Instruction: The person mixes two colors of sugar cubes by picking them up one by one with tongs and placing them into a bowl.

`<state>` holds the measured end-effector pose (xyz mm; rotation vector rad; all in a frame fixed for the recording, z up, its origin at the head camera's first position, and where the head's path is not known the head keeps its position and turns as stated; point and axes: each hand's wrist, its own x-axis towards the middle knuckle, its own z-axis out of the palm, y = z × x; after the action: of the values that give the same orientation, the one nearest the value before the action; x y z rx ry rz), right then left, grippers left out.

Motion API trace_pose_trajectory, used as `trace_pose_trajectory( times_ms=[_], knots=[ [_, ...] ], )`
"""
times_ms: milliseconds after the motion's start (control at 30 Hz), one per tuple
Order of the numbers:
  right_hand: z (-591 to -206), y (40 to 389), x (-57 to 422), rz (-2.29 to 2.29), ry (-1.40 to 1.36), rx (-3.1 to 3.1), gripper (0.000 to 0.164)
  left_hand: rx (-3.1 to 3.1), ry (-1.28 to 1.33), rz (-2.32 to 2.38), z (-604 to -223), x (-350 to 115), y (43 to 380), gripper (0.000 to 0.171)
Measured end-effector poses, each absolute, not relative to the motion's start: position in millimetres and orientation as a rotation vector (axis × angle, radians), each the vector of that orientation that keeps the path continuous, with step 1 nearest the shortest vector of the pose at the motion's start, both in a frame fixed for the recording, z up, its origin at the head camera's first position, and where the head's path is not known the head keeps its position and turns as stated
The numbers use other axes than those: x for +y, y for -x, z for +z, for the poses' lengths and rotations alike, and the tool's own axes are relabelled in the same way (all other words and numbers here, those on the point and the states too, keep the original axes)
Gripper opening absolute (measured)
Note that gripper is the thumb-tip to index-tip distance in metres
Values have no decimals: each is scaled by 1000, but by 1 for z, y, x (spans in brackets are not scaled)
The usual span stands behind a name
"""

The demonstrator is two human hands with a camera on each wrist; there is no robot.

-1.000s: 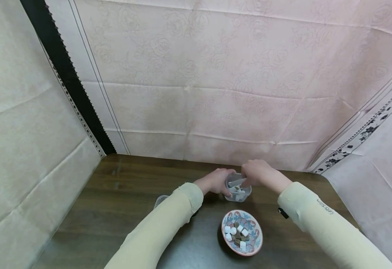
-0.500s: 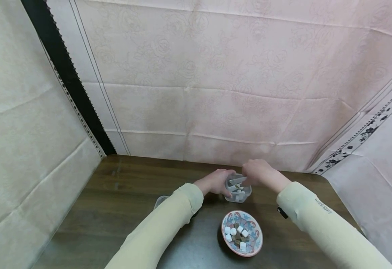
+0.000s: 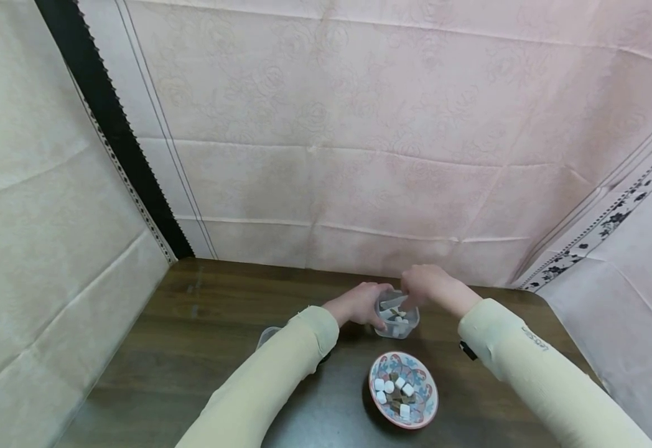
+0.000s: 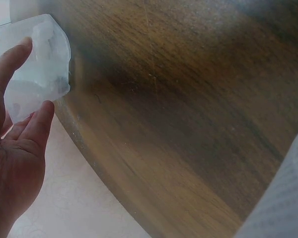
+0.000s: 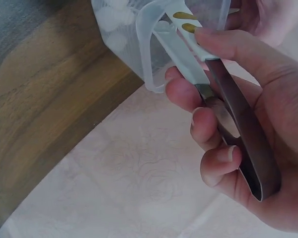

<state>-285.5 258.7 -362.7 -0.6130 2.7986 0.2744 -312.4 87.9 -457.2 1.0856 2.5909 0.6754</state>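
Note:
My left hand [image 3: 362, 303] holds a clear plastic container [image 3: 395, 333] at the back of the table, thumb on one side and fingers on the other, as the left wrist view shows. Several small white pieces lie inside it. Above its rim, my right hand [image 3: 429, 289] grips a pair of tongs [image 5: 251, 131] with a dark metal body and white arms with gold marks. The thumb presses one arm and the fingers curl round the other. Those arms stand apart and reach into the container; their tips are hard to see.
A patterned bowl with a pink rim [image 3: 425, 418] stands nearer me, holding several white and brown pieces. Another clear container [image 3: 266, 335] shows partly behind my left sleeve. Pale cloth [image 3: 326, 186] hangs just beyond the brown table's [image 3: 219, 348] back edge.
My right hand shifts very slightly, and the tongs' white arms move a little inside the container. My left hand and the bowl keep their places.

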Motion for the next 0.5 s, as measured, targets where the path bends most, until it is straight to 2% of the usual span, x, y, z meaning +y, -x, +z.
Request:
trace_pose_trajectory(
  times_ms=[500],
  knots=[
    [-368,294,253,322,566,2777,22,2581,-1134,667,-460,87,315,84]
  ],
)
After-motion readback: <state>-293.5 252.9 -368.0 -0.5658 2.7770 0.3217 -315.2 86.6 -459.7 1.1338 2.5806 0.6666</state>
